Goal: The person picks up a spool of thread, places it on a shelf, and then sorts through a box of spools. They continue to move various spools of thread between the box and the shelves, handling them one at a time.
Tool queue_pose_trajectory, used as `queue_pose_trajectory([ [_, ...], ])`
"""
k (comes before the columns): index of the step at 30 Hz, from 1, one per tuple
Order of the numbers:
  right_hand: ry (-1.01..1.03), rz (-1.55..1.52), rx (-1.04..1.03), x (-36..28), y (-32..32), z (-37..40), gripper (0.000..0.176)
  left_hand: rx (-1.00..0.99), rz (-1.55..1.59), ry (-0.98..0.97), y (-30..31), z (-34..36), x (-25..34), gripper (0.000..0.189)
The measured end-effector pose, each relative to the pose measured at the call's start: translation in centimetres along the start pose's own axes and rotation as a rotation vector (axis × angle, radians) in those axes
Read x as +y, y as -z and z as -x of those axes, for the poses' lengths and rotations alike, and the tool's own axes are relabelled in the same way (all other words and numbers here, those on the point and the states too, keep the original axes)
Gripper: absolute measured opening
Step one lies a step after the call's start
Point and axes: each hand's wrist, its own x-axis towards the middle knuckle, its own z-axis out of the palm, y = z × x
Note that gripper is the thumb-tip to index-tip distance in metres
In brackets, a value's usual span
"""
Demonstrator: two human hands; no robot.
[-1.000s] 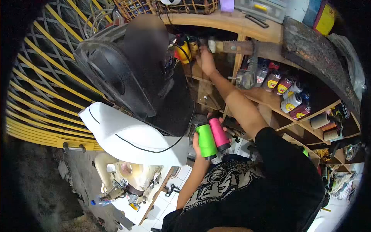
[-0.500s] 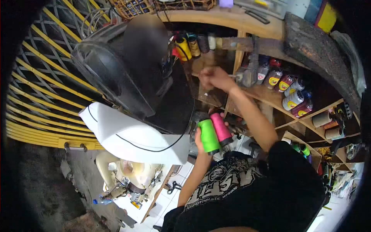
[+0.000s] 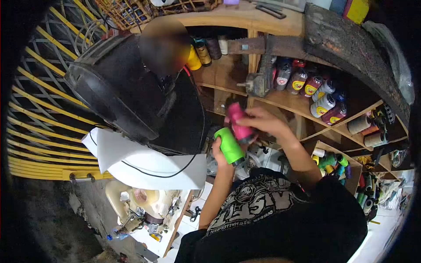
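My left hand (image 3: pixel 218 152) is closed around a bright green thread spool (image 3: pixel 230 147), which tilts in front of my chest. Just beside it is a pink thread spool (image 3: pixel 239 125), slightly blurred, with its dark base toward me. My right hand (image 3: pixel 264 122) lies over the pink spool from the right, its fingers wrapped on the upper part. Fingertips of my left hand seem to support the pink spool as well, though the spools partly hide them.
Wooden shelves (image 3: pixel 221 79) ahead hold several thread cones and labelled bottles (image 3: pixel 299 81). A black padded item (image 3: pixel 114 87) and a white sheet (image 3: pixel 144 160) with a cord are at left, near a sewing machine (image 3: pixel 149 206). A box of spools (image 3: pixel 335 160) stands right.
My right hand has come down from the shelf front onto the pink spool. The pink spool has risen slightly relative to the green one. The view has shifted a little right.
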Motion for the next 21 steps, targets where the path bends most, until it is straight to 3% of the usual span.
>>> queue_pose_trajectory([
  [1, 0.018, -0.219, 0.006, -4.4, -0.2, 0.3, 0.058, -0.013, 0.059, 0.002, -1.5, 0.0, -0.2, 0.055],
  [4, 0.187, -0.039, 0.25, 1.6, 0.0, -7.1, 0.045, 0.011, -0.018, 0.048, -0.3, 0.1, -0.3, 0.056],
  [7, 0.467, 0.041, 0.336, 0.1, -1.3, -13.5, 0.036, -0.071, 0.024, 0.078, 1.3, 0.2, -0.4, 0.053],
  [10, 0.364, 0.157, 0.458, -3.9, -2.2, -16.2, 0.038, 0.009, -0.027, 0.05, 1.3, 0.9, -0.5, 0.05],
  [14, 0.477, 0.481, 0.701, -3.0, -4.0, -21.5, 0.035, 0.002, -0.023, 0.021, 1.3, 1.1, -0.3, 0.046],
  [17, 0.267, 0.538, 0.626, -3.0, -4.4, -23.2, 0.026, 0.0, -0.054, 0.015, 1.7, 1.3, -0.1, 0.045],
  [21, 0.272, 0.764, 0.563, -0.6, -4.6, -25.7, 0.022, 0.039, -0.079, 0.007, 1.7, 1.5, -0.2, 0.045],
])
